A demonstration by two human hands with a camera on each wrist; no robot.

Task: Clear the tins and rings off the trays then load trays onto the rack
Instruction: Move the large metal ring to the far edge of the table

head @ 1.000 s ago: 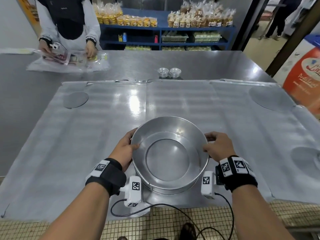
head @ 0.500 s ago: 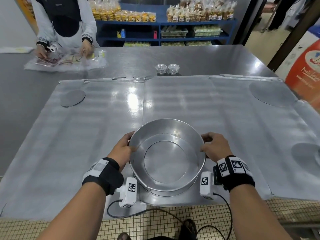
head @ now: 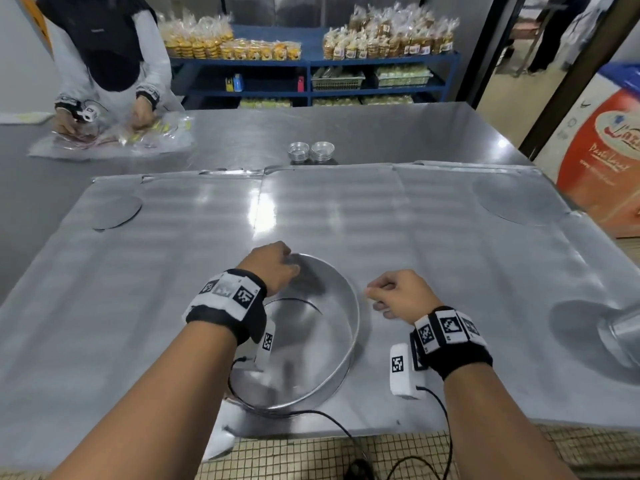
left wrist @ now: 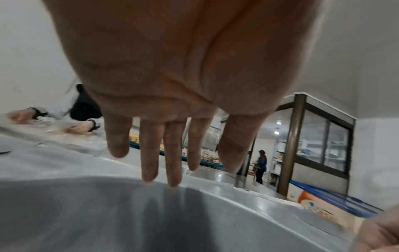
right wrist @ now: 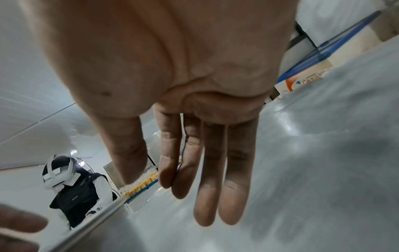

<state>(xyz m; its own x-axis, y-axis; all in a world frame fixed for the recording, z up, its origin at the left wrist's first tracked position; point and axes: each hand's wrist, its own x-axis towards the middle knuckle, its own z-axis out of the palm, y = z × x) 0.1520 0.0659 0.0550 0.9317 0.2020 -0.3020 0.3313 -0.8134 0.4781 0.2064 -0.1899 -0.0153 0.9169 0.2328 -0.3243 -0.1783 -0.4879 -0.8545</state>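
A round metal tin [head: 325, 341] sits tilted on the right tray [head: 450, 244] near the front edge, its opening turned to the left. My left hand [head: 277, 268] is at the tin's far rim. In the left wrist view its fingers [left wrist: 151, 153] are straight, with the tips touching the tin [left wrist: 108, 213] at its rim. My right hand [head: 388, 296] hovers just right of the tin, apart from it. The right wrist view shows the fingers [right wrist: 215, 170] relaxed and empty beside the tin's rim [right wrist: 97, 218]. The left tray [head: 156, 271] lies alongside.
Flat metal discs lie at the far left [head: 117, 211] and far right [head: 516, 199] of the trays. Another tin [head: 620, 337] lies at the right edge. Two stacks of small tins [head: 310, 151] stand behind the trays. A person [head: 110, 64] works at the far left of the table.
Both hands held the tin level by its sides. Now the right hand has let go and drawn right, the left hand has moved to the far rim, and the tin is tilted.
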